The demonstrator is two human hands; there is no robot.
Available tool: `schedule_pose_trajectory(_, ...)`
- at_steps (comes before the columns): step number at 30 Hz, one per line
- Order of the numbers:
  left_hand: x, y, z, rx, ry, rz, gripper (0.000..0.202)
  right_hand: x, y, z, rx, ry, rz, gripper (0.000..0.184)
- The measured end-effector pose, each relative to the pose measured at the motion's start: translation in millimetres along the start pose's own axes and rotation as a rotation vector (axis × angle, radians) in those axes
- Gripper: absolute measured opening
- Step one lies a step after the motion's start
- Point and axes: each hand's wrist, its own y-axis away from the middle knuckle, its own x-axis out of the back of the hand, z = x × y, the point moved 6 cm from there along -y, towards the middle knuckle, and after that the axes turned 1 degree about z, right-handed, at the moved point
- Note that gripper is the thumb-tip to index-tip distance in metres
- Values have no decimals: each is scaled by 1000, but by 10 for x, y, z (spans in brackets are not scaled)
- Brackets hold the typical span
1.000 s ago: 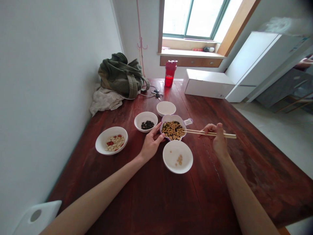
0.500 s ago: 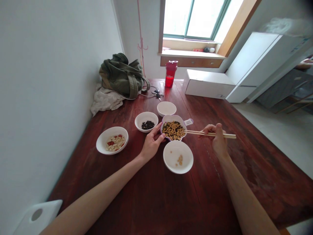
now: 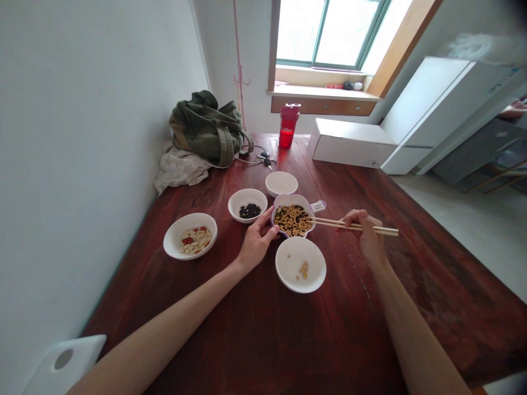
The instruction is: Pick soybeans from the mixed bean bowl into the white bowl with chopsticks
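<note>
My left hand grips the left side of a purple-rimmed bowl with a short handle. Inside it lie mixed yellow and black beans. In my right hand is a pair of chopsticks, their tips among the beans at the bowl's right side. Just in front, a white bowl contains a few yellow beans. Left of my left hand, one white bowl has black beans and another has peanuts and red pieces.
Behind the handled bowl stands a white bowl with nothing visible inside. Farther back on the wooden table are a red shaker bottle, keys, a green bag and a white box. A wall borders the left side.
The whole view has shifted very slightly. The chopsticks stay in the beans with barely any visible movement, and my left hand keeps its place on the bowl.
</note>
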Motion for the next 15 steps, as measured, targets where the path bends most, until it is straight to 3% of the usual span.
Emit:
schedule_pose_trajectory(7,14,-12,-30,6,-10,4,70,-108,35,-208,93,260,-46,32)
schedule_pose_trajectory(11,14,-12,-26,5,-13,11,69,-234,63,-259,119,255,-97,18)
schedule_pose_trajectory(15,5,-7,-12,11,-17,12,69,-299,77,-261,155,228,-103,16)
